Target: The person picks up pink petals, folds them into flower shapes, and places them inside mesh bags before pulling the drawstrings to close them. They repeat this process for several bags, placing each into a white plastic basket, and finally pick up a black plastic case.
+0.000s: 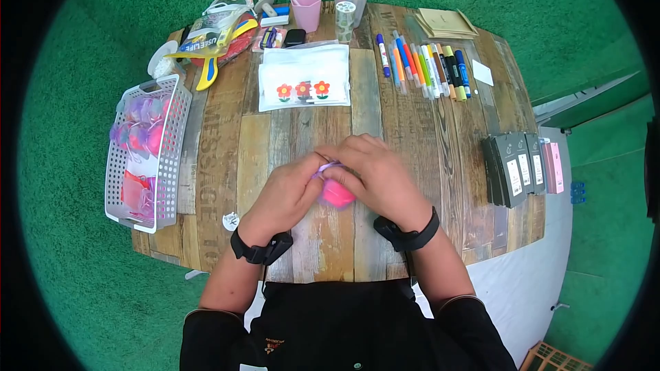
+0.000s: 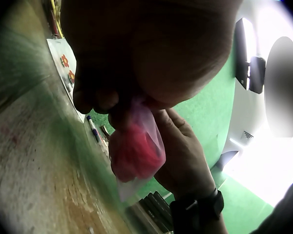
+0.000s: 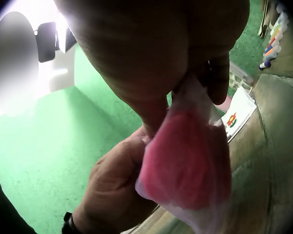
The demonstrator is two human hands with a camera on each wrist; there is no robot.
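A small sheer purple drawstring pouch (image 3: 212, 219) with a bright pink thing (image 1: 337, 194) inside hangs between both hands, over the middle of the wooden table. My left hand (image 1: 292, 184) pinches the gathered neck from the left, thumb and fingertips at the purple cord (image 1: 330, 165). From the other side my right hand (image 1: 379, 173) pinches the top of the pouch, its thumb lying across it. The two hands meet at the fingertips. In both wrist views the filled part sags below the fingers, and the dark near hand hides much of the neck.
At the left stands a white basket (image 1: 170, 158) of similar filled pouches. A white flowered zip bag (image 1: 306, 69) lies ahead. Markers (image 1: 426, 69) line the back right, and dark boxes (image 1: 505, 168) stand at the right. A round sticker (image 1: 231, 221) lies near my left wrist.
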